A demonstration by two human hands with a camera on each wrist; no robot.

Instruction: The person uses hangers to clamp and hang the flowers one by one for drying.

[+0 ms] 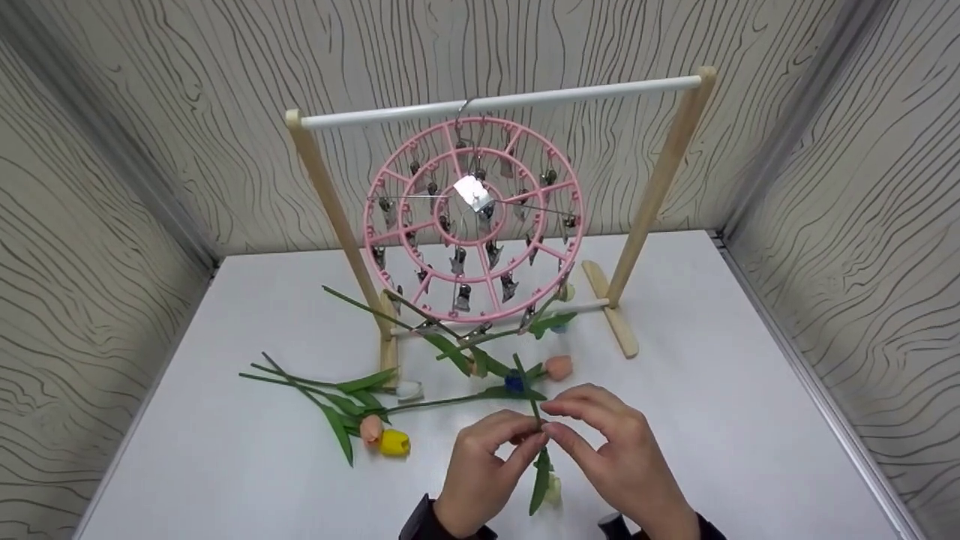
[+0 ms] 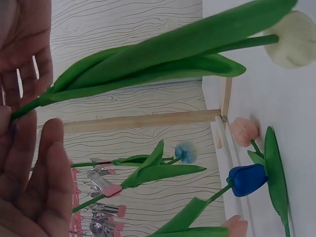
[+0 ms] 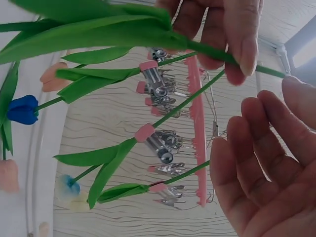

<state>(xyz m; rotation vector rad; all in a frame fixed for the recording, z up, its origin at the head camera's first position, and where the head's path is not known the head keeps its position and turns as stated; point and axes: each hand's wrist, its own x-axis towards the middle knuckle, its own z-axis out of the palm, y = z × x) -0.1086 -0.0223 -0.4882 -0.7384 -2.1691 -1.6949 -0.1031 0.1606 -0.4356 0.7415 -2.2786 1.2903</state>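
My left hand (image 1: 487,469) pinches the green stem of a white artificial tulip (image 2: 294,39), whose bloom hangs low towards me. Close beside it, my right hand (image 1: 619,446) has thumb and forefinger apart, the thumb tip by the stem. In the right wrist view the other right fingers (image 3: 254,163) are spread and loosely bent. Beyond both hands, a pink round clip hanger (image 1: 491,311) hangs tilted from a rack. Several tulip stems are caught in its metal clips (image 3: 157,143), including one with a blue-and-white bloom (image 2: 185,151).
Left on the white table (image 1: 225,465) lie a white tulip (image 1: 409,390), a peach tulip (image 1: 371,429) and a yellow tulip (image 1: 394,443). Another peach tulip (image 1: 558,367) lies beyond the hands, near a blue tulip (image 1: 514,381). The rack's wooden posts (image 1: 660,184) stand either side.
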